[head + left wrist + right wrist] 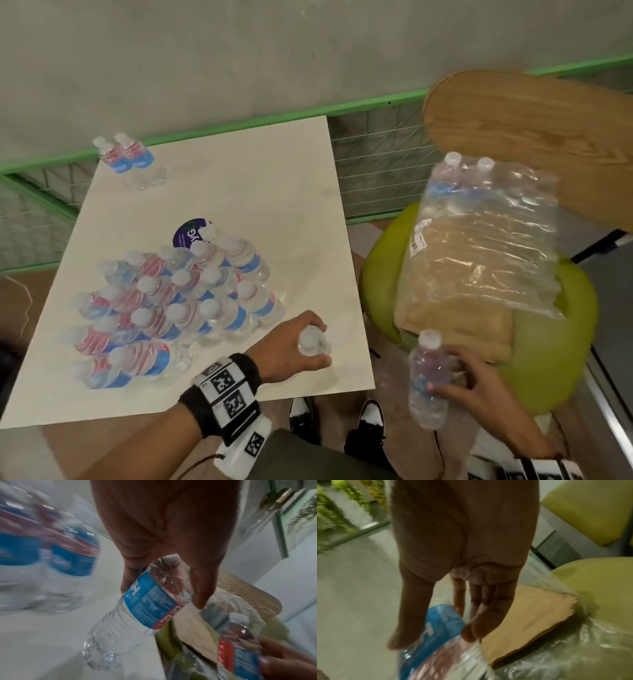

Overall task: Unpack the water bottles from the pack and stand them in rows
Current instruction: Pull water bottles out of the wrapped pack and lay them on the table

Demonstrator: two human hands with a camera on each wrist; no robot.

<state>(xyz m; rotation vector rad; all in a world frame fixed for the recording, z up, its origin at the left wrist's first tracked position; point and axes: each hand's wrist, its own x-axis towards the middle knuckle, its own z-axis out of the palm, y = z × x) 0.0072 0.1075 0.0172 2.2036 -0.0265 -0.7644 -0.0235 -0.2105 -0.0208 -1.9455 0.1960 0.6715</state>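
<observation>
My left hand (322,344) grips a clear water bottle (310,341) by its top, upright near the front right of the white table (239,171). In the left wrist view the fingers (200,588) curl round that bottle (137,609) just above its blue and red label. My right hand (448,375) holds a second bottle (426,377) in the air, off the table's right edge; thumb and fingers (474,622) close on its label (440,626). The torn plastic pack (486,240) lies on a green chair (555,359), with two bottles (455,168) at its far end.
Several bottles (178,298) stand in rows on the table's near left. Two more (126,154) stand at the far left corner. A purple sticker (186,233) lies behind the rows. The chair's wooden back (531,137) rises behind the pack. A green railing (239,120) runs behind the table.
</observation>
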